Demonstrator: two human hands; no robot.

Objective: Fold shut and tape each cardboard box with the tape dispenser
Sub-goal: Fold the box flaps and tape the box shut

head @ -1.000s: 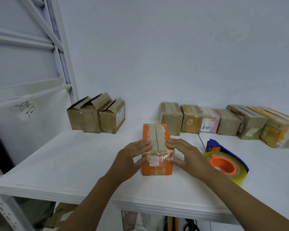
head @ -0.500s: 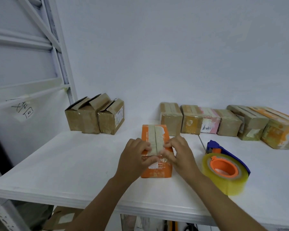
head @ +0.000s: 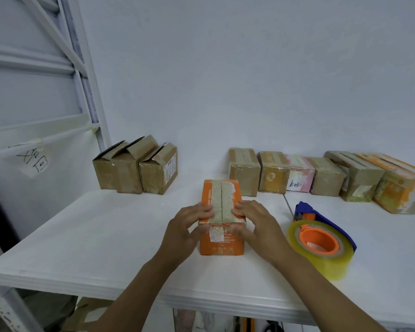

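An orange cardboard box (head: 221,245) stands on the white table (head: 101,238), its top flaps folded shut with a strip of tape along the seam. My left hand (head: 186,230) grips its left near corner, fingers on the top and thumb on the front face. My right hand (head: 259,226) grips the right near corner the same way, thumb pressing the tape end on the front. The tape dispenser (head: 321,238), blue with an orange hub and a yellowish clear roll, lies on the table just right of my right hand.
Three brown boxes with raised flaps (head: 135,167) stand at the back left. A row of several taped boxes (head: 321,176) lines the back wall to the right. A white metal rack (head: 82,75) rises at the left.
Both hands have slid from the box's sides to its near top corners, thumbs now pressing the tape on the front face. The view has drawn slightly closer.
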